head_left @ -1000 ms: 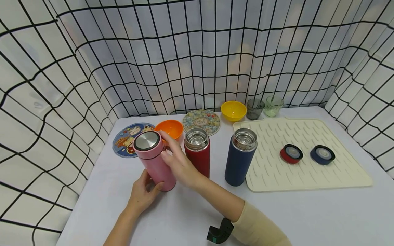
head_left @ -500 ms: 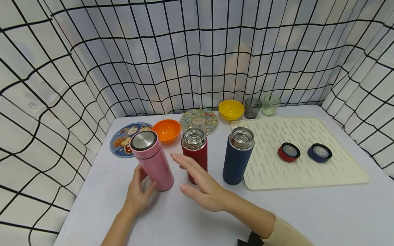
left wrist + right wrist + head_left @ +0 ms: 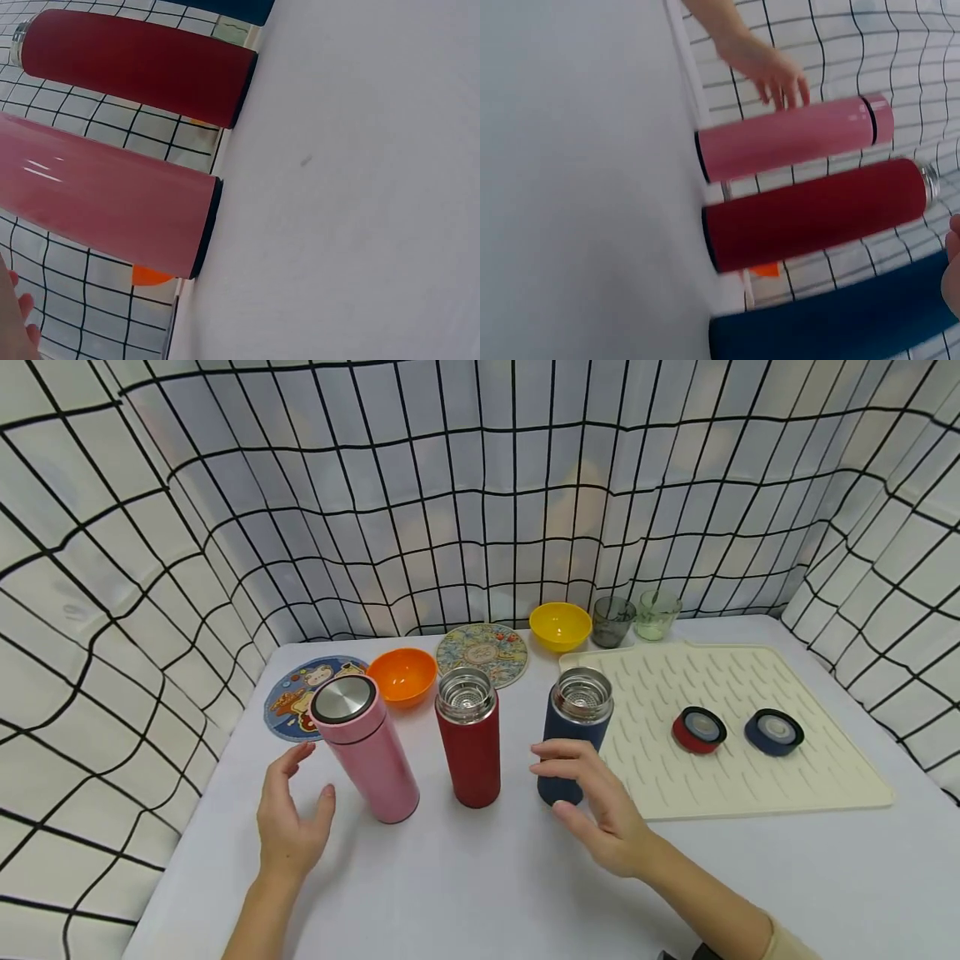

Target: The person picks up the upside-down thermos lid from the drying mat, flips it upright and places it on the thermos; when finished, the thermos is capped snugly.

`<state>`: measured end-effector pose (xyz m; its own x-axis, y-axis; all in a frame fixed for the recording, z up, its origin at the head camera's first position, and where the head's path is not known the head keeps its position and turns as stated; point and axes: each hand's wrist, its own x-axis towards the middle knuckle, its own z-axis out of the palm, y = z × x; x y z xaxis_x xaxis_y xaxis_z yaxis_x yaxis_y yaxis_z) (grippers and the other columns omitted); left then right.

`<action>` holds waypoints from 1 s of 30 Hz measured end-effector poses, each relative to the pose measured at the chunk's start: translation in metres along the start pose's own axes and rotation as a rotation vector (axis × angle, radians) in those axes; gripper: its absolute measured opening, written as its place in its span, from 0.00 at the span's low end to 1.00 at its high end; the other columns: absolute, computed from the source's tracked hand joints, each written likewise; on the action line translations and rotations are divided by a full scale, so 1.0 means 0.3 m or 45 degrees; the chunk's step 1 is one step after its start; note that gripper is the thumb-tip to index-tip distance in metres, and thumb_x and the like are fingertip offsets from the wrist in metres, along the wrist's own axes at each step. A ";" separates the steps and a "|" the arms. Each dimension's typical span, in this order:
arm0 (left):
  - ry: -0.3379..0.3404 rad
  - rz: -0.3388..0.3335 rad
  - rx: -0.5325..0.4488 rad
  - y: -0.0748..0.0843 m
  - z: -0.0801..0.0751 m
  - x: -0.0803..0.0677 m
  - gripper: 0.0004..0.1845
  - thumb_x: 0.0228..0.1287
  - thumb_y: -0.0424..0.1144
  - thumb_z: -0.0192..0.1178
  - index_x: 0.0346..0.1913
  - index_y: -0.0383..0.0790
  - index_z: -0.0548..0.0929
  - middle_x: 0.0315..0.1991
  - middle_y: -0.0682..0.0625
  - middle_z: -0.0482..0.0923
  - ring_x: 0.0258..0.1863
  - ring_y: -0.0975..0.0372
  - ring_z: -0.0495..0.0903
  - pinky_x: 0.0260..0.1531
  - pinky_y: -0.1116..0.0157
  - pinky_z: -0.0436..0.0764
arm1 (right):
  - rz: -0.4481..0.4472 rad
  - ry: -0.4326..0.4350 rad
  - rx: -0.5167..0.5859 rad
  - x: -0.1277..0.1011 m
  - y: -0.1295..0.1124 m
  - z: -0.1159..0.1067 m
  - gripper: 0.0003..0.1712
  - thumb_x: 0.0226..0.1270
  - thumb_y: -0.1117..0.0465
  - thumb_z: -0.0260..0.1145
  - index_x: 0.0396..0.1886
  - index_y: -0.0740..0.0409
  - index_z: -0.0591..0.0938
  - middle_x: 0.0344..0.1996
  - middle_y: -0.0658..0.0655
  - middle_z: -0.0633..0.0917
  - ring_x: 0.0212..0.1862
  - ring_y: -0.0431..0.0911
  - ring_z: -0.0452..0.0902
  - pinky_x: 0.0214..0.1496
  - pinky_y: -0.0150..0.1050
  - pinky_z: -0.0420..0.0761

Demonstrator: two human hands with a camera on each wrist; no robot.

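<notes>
Three thermos bottles stand upright in a row on the white table. The pink thermos (image 3: 373,768) at left wears its steel-topped lid; the red thermos (image 3: 472,756) and the blue thermos (image 3: 573,727) have uncovered steel mouths. Just left of the pink one is my left hand (image 3: 291,827), thumb and fingers spread apart, holding nothing. My right hand (image 3: 603,814) hangs in front of the blue thermos and covers part of its body, its fingers loosely bent around air. On the cream mat lie a red lid (image 3: 699,730) and a blue lid (image 3: 774,732).
The cream drying mat (image 3: 750,793) covers the right side of the table. Behind the bottles are an orange bowl (image 3: 402,677), a yellow bowl (image 3: 560,627), two round mats, one a patterned mat (image 3: 483,652), and two glasses, including a dark glass (image 3: 612,622). Black netting surrounds the table.
My right hand has come off the pink thermos's lid and moved right to the front of the blue thermos. My left hand has let go of the pink thermos and drawn left.
</notes>
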<state>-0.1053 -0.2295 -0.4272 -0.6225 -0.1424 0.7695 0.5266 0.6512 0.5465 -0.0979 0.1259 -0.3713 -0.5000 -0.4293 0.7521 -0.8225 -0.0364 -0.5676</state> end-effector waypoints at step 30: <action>-0.279 0.623 -0.217 0.305 0.199 -0.005 0.26 0.61 0.44 0.49 0.51 0.23 0.68 0.56 0.30 0.65 0.58 0.45 0.62 0.63 0.62 0.60 | 0.709 0.557 -0.745 -0.279 0.314 -0.465 0.20 0.54 0.74 0.58 0.49 0.65 0.74 0.56 0.63 0.65 0.56 0.48 0.53 0.47 0.49 0.59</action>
<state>-0.0906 -0.1253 -0.3981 -0.3785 0.3162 0.8699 0.8589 0.4702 0.2029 -0.1713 0.2844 -0.4411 -0.8251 0.1365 0.5483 -0.3786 0.5867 -0.7158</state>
